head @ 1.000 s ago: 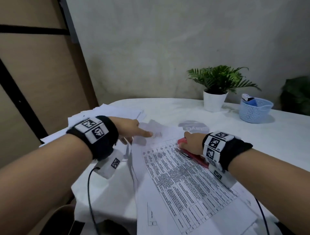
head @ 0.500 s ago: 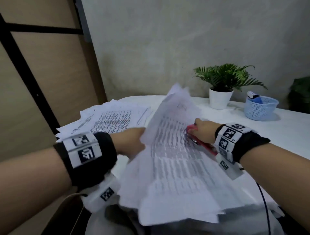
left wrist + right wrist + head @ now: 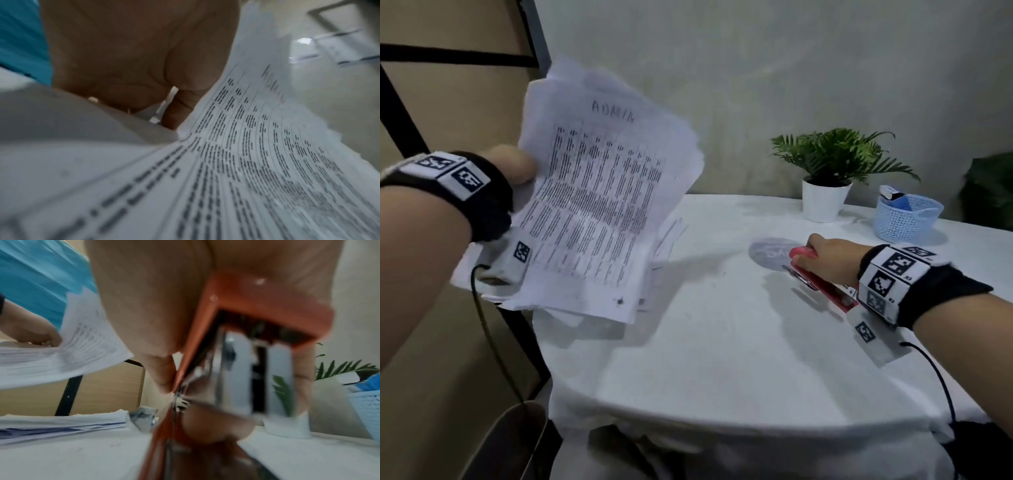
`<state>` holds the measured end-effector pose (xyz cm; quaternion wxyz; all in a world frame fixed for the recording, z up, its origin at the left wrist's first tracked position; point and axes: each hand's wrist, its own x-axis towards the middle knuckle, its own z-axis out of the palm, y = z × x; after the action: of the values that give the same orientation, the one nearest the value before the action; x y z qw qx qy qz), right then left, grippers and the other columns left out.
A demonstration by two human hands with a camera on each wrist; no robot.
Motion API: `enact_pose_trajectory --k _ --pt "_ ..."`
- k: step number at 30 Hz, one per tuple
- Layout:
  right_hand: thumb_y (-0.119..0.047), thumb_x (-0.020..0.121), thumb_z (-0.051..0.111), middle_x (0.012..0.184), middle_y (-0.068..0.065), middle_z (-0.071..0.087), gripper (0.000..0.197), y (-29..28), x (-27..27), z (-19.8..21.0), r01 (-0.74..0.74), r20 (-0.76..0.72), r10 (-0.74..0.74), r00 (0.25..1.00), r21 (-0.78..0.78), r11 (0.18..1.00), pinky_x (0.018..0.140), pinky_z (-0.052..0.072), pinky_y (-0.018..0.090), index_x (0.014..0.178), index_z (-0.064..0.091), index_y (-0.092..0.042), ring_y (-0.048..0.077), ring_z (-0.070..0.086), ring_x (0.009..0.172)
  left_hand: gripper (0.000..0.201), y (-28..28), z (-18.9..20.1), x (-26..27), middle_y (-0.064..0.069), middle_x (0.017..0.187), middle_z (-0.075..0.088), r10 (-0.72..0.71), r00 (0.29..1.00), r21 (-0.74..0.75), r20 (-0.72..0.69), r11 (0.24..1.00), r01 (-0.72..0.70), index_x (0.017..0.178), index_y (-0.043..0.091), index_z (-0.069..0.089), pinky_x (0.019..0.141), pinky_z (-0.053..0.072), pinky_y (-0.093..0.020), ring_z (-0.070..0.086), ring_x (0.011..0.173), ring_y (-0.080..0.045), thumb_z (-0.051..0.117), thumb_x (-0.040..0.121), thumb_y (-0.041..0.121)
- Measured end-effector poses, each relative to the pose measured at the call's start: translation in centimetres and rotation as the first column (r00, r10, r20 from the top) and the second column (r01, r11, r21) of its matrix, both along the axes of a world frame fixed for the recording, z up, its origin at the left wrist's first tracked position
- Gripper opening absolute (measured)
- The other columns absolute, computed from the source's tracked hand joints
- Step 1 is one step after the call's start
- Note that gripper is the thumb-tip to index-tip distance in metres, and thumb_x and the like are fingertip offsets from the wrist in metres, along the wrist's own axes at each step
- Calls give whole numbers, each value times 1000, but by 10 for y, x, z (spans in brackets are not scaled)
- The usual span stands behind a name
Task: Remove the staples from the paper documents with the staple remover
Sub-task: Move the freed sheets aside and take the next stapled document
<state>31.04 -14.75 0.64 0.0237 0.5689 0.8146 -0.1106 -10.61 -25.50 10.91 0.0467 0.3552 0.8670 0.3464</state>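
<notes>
My left hand (image 3: pixel 517 168) grips a sheaf of printed paper documents (image 3: pixel 599 205) by its left edge and holds it up over the table's left side, the top sheet marked "ADMIN". In the left wrist view the curled fingers (image 3: pixel 176 112) sit behind the printed sheets (image 3: pixel 257 162). My right hand (image 3: pixel 822 257) rests on the table at the right and grips the red staple remover (image 3: pixel 822 284). In the right wrist view the red staple remover (image 3: pixel 242 344) shows its metal inside between my fingers. Another pile of papers (image 3: pixel 664 240) lies on the table under the lifted sheaf.
A round table with a white cloth (image 3: pixel 722 359) fills the middle. At the back right stand a potted plant (image 3: pixel 825 202) and a light blue basket (image 3: pixel 904 219). A grey round disc (image 3: pixel 770 251) lies by my right hand. A dark frame and wooden wall (image 3: pixel 431 102) are on the left.
My left hand has lifted the sheaf of papers off the middle of the table and swung it up to the left. My right hand stays on the staple remover.
</notes>
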Motion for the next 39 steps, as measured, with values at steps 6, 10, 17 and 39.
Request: enact_pose_trajectory --k 6,10,17,39 --pt "-42 99 32 116 19 58 32 18 6 -10 54 53 -51 997 -47 997 76 36 30 103 35 -10 26 49 87 22 34 -47 -28 -16 45 53 79 984 -72 158 995 -68 69 -2 53 58 47 -30 65 58 -29 45 90 -1" --pt "-42 99 30 106 15 56 33 29 10 -17 75 70 -70 995 -78 994 75 36 30 104 36 -9 26 50 87 28 63 -69 -36 -28 105 62 79 997 -233 22 970 -71 116 -13 56 87 45 -40 57 103 -35 44 95 2" --pt "-46 98 32 104 12 55 38 45 6 -24 77 163 -56 985 -128 989 75 35 27 110 38 -10 24 49 87 47 72 -86 -55 -26 123 54 22 964 -427 -266 893 -138 122 -3 47 93 46 -45 55 112 -40 65 80 9" --pt "-40 99 33 126 17 54 49 40 -15 -35 15 171 -10 985 -29 999 92 40 32 132 32 -3 31 53 114 24 32 -130 127 8 86 63 -774 614 -663 -153 541 517 91 20 69 79 52 -29 61 88 -17 52 82 7"
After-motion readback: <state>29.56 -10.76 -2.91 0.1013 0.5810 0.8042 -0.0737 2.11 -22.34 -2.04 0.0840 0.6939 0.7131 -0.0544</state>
